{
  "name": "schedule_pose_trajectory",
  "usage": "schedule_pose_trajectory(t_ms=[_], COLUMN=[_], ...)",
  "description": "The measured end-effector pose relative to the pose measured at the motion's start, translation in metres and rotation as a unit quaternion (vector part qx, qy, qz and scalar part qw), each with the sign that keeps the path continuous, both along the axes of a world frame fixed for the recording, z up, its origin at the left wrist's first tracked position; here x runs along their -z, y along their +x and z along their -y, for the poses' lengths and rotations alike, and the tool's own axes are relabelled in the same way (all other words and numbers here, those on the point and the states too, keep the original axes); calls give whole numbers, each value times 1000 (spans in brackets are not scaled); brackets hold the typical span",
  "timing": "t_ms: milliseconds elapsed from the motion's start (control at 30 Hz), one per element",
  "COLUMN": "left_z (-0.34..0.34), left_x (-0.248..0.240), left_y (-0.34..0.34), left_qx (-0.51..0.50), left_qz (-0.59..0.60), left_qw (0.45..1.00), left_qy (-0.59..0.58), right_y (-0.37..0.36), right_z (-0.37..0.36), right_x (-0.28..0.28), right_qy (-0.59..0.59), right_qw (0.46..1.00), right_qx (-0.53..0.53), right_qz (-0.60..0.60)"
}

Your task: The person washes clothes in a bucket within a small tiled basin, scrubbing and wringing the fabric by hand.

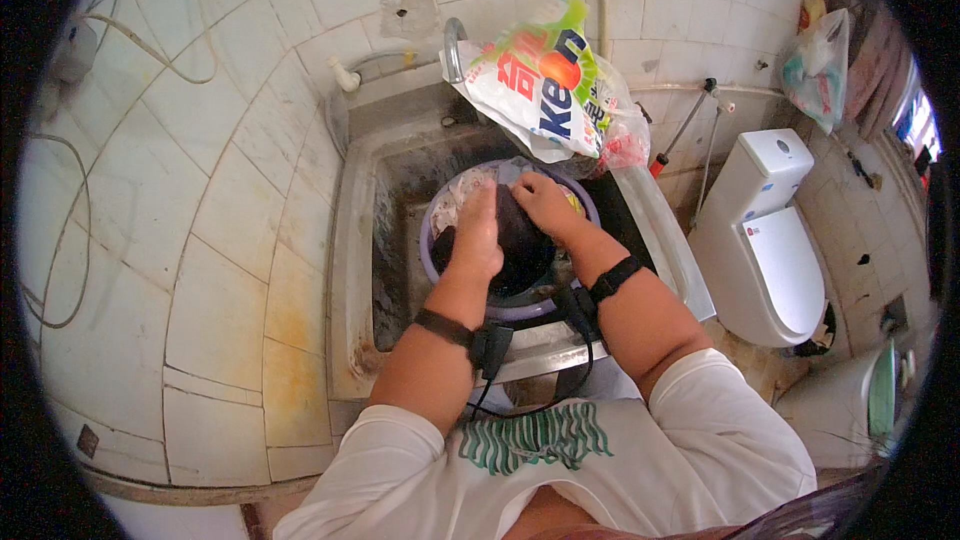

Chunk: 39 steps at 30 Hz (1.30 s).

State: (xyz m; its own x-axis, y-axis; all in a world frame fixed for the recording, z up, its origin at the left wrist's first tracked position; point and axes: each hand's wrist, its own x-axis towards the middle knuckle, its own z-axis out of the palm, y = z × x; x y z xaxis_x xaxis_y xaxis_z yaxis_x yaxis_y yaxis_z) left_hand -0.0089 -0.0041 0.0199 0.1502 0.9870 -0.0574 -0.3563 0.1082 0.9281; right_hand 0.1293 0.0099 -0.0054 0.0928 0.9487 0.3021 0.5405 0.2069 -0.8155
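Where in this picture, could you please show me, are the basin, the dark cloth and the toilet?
Basin (520,313): head view, on its purple near rim.
Dark cloth (522,245): head view, on its middle.
Toilet (783,270): head view, on its closed lid.

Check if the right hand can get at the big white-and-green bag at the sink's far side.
Likely yes: the right hand sits just short of the white-and-green bag, and nothing visible blocks the gap, though that hand appears to be gripping dark cloth.
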Motion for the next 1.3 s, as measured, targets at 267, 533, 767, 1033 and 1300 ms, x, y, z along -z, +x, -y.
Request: schedule_pose_trajectory(t_ms=[267, 533, 767, 1033, 1300], left_z=[-16, -23, -18, -5, -19], left_x=[-5, 8, 18, 12, 14], left_y=[-15, -19, -18, -10, -21], left_qx=[-45, -59, 127, 26, -63], left_qz=[91, 25, -157, -410, -435], left_qw=[987, 991, 979, 872, 867], left_qy=[126, 120, -6, 268, 234], right_y=[-3, -4, 9, 15, 23], right_z=[17, 21, 9, 20, 12], right_x=[-18, -35, -38, -52, -42], right_qy=[-248, -250, -127, -39, -9], right_qw=[858, 894, 721, 687, 712], right_qx=[-228, -167, -67, -140, -123], right_qz=[-389, -331, -678, -712, -691])
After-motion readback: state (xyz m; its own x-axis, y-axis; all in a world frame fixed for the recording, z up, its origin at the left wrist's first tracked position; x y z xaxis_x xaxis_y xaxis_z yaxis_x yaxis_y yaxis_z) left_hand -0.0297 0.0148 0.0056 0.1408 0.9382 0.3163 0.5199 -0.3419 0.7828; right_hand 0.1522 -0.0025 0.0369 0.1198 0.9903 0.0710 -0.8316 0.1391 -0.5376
